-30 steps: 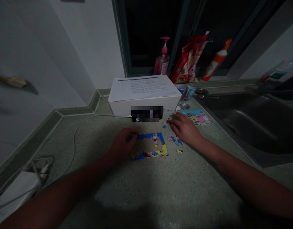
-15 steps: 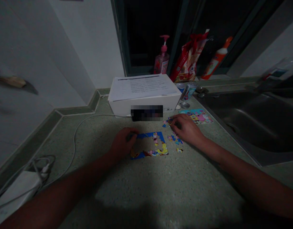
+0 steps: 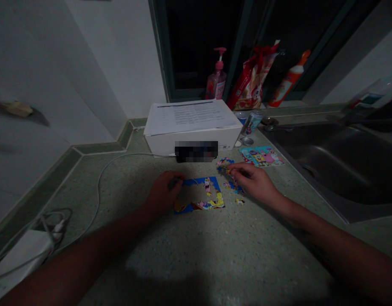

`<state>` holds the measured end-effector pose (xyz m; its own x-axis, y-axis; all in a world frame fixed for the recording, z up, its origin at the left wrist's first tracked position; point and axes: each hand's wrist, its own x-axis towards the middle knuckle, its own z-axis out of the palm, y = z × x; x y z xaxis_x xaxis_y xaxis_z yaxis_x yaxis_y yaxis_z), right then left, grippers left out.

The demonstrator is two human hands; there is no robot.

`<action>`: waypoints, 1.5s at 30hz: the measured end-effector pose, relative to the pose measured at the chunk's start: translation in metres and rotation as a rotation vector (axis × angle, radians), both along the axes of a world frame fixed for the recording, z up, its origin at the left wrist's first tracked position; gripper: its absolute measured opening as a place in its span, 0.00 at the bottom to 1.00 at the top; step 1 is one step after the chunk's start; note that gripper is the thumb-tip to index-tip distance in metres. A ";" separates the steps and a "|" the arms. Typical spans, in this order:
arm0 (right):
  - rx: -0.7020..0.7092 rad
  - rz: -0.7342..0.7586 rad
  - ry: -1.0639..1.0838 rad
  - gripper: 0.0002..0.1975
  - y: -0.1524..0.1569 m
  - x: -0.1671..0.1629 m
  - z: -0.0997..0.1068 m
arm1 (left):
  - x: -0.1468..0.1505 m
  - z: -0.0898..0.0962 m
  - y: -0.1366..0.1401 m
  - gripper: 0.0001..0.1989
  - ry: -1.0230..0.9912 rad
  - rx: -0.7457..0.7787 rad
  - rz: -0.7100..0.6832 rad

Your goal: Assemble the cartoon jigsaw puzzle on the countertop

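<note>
A partly assembled jigsaw puzzle (image 3: 219,191) lies flat on the counter, its blue and yellow border joined around a bare middle. At its left side, my left hand (image 3: 162,191) is curled, thumb and forefinger closed on the upper left edge. My right hand (image 3: 258,180) is at the loose pieces right of the puzzle, its thumb and fingertips pinched on a small jigsaw piece (image 3: 228,171), partly hidden. Loose jigsaw pieces (image 3: 224,161) lie just beyond those fingertips, and a single piece (image 3: 240,201) sits nearer to me. Behind the right hand is a colourful cartoon picture card (image 3: 262,156).
A white box (image 3: 192,123) with printed paper on top stands behind the puzzle, a dark phone-like object (image 3: 196,158) before it. A white cable (image 3: 100,187) curves across the left. Cans (image 3: 253,122) stand near the sink (image 3: 342,157); a pump bottle (image 3: 217,83) is behind.
My right hand has drawn slightly towards me and to the right, uncovering more loose pieces and the picture card. My left hand has stayed at the puzzle's edge.
</note>
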<state>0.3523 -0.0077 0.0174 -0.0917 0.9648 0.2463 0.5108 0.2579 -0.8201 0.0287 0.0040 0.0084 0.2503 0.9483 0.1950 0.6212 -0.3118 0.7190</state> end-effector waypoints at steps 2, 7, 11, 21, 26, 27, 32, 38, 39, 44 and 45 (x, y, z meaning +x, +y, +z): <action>-0.010 0.000 0.005 0.11 0.000 0.000 0.000 | 0.000 0.000 0.000 0.09 0.001 0.003 0.004; -0.047 -0.007 0.094 0.09 0.001 0.000 -0.004 | 0.000 0.000 0.001 0.09 -0.003 -0.002 0.004; -0.067 0.019 0.150 0.09 0.000 -0.002 -0.005 | 0.000 0.001 0.001 0.09 -0.011 -0.001 0.005; -0.034 0.040 0.087 0.09 -0.002 -0.004 -0.007 | 0.000 -0.001 0.000 0.09 -0.011 0.003 0.003; -0.022 0.065 0.053 0.11 -0.004 -0.005 -0.011 | -0.001 -0.001 0.000 0.09 -0.008 -0.002 -0.006; -0.031 0.075 0.044 0.12 -0.005 -0.005 -0.012 | -0.001 -0.001 0.000 0.09 -0.005 0.002 -0.006; -0.054 0.094 -0.008 0.09 -0.008 -0.007 -0.014 | 0.000 -0.004 0.000 0.09 -0.014 0.011 -0.008; -0.042 0.116 -0.070 0.10 -0.011 -0.010 -0.013 | -0.002 -0.007 0.001 0.08 -0.045 0.036 -0.009; -0.037 0.134 -0.076 0.11 -0.011 -0.011 -0.013 | -0.002 -0.008 0.001 0.08 -0.047 0.038 -0.007; -0.049 0.176 -0.119 0.13 -0.014 -0.014 -0.014 | -0.001 -0.006 0.001 0.09 -0.019 0.032 -0.002; -0.051 0.178 -0.125 0.13 -0.014 -0.014 -0.014 | -0.001 -0.005 0.001 0.09 -0.013 0.030 0.000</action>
<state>0.3379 -0.0222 0.0032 -0.2883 0.9417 0.1736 0.5594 0.3128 -0.7676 0.0278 0.0047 0.0032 0.2472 0.9421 0.2267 0.6121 -0.3332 0.7171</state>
